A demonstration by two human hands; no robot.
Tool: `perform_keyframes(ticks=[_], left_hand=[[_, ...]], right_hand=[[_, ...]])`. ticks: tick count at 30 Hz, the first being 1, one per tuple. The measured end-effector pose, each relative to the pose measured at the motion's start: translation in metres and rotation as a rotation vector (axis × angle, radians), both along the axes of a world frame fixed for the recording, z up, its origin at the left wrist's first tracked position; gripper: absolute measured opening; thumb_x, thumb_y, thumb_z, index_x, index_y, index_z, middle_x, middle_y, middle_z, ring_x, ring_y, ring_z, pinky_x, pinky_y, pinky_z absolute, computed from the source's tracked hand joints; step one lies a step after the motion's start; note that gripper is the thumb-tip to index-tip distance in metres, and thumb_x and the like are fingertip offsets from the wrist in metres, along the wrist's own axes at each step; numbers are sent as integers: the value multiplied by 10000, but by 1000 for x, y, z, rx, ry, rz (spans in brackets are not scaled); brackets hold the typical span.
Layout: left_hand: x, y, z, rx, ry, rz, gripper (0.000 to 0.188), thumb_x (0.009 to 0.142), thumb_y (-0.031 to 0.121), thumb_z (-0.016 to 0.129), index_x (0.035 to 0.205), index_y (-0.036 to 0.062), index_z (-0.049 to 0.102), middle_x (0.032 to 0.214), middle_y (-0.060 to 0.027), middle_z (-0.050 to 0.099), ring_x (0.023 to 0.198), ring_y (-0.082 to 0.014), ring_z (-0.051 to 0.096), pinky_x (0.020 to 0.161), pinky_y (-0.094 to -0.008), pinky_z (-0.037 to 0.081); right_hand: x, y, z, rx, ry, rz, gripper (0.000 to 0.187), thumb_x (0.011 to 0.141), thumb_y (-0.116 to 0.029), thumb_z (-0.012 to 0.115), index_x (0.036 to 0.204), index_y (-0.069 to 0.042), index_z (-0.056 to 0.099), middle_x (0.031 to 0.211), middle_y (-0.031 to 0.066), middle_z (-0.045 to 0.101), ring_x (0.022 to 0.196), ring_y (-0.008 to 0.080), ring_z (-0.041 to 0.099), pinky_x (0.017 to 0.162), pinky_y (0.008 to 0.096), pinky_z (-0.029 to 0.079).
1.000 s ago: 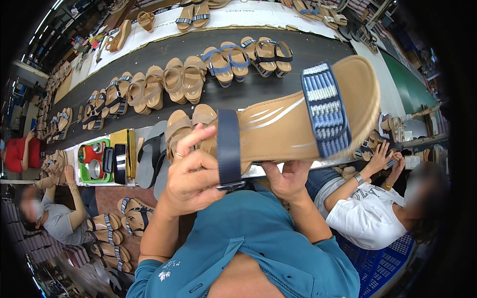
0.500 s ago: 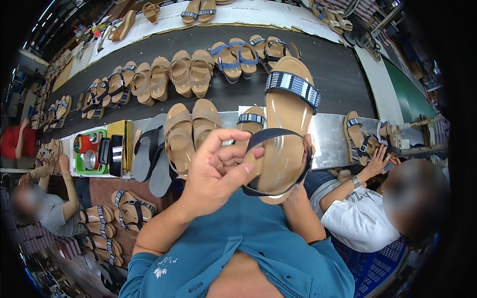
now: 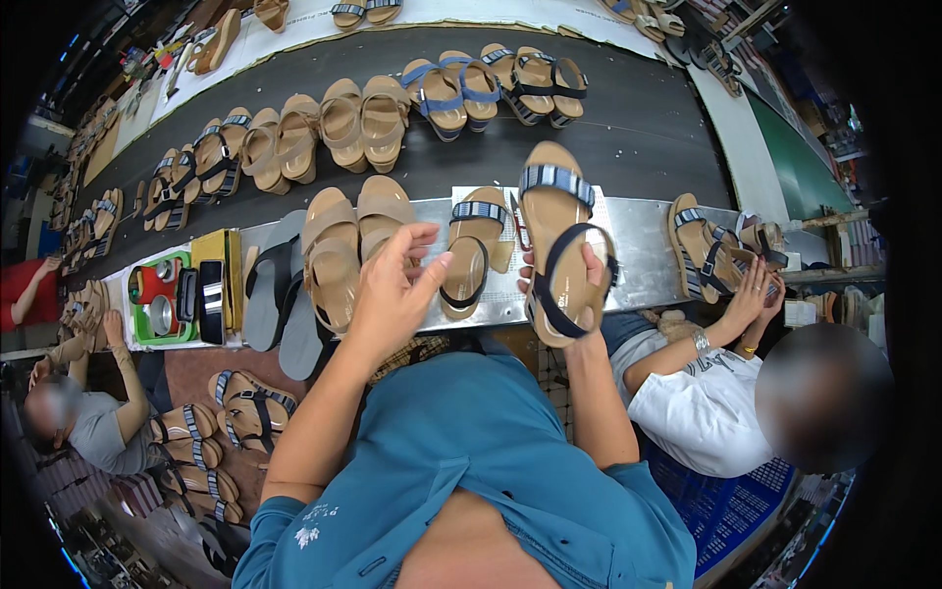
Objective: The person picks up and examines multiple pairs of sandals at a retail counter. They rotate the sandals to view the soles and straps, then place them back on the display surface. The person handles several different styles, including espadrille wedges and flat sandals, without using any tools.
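A tan sandal (image 3: 546, 218) with a blue-and-white patterned toe strap and a navy ankle strap is in my right hand (image 3: 587, 329). The thumb reaches through the ankle strap onto the footbed, and fingertips show at the sandal's left edge. My left hand (image 3: 392, 290) is open, fingers apart and holding nothing, in front of a pair of beige-strapped sandals (image 3: 332, 285). Between my hands, a matching patterned sandal (image 3: 461, 263) lies on a white sheet at the bench edge. Beside it are a small tan piece (image 3: 502, 257) and a red-handled tool (image 3: 521, 232), partly hidden by the held sandal.
Rows of sandals (image 3: 343, 128) stand on the dark belt (image 3: 628, 147) beyond the metal bench edge (image 3: 648, 285). Grey soles (image 3: 270, 294), a yellow box (image 3: 232, 280) and a green tray (image 3: 147, 329) are at left. Co-workers handle sandals on both sides; one (image 3: 702, 402) sits close at right.
The held sandal has moved down and away from my left hand, which has let go of its ankle strap and opened. The matching sandal on the bench now shows fully.
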State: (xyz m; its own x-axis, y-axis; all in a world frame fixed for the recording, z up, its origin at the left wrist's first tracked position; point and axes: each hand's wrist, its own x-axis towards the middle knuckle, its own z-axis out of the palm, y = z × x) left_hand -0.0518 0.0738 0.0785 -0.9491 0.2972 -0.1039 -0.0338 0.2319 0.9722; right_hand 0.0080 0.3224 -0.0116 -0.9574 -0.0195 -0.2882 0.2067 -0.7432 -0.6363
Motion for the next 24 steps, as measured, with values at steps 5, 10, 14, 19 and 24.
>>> perform_keyframes(ticks=[5, 10, 14, 19, 24], left_hand=[[-7, -10, -48, -151, 3, 15, 232, 942, 160, 667, 1087, -20, 659, 952, -79, 687, 875, -111, 615, 775, -272, 512], [-16, 34, -46, -759, -124, -429, 687, 798, 659, 662, 971, -4, 710, 869, -196, 717, 815, -352, 698, 732, -412, 543], [-17, 60, -82, -796, 5, -357, 515, 803, 521, 694, 841, 8, 715, 820, -240, 700, 834, -414, 687, 752, -497, 533], [-41, 41, -57, -562, 47, -334, 356, 853, 328, 677, 793, -23, 675, 707, -198, 672, 661, -324, 669, 621, -444, 499], [-98, 30, 36, -393, -149, -359, 263, 858, 220, 668, 750, -19, 662, 562, -61, 566, 508, -115, 483, 505, -331, 399]], right_hand=[[4, -10, -41, 281, -345, -116, 552, 1008, -501, 389, 1324, -72, 533, 1219, 102, 650, 1094, 211, 634, 951, 354, 494], [11, -20, -94, 265, -466, -26, 485, 1015, -483, 390, 1294, -113, 532, 1156, 59, 664, 1010, 174, 641, 848, 344, 511], [20, -18, -104, 314, -462, -25, 486, 1015, -488, 382, 1306, -121, 512, 1181, 61, 644, 1018, 188, 635, 837, 342, 508], [8, -7, -71, 508, -490, 90, 631, 1007, -600, 356, 1259, -50, 534, 991, 73, 670, 866, 148, 637, 652, 294, 488], [-34, 8, -69, 793, -315, -148, 485, 1028, -462, 455, 967, -36, 676, 736, 26, 652, 646, 99, 612, 498, 234, 417]])
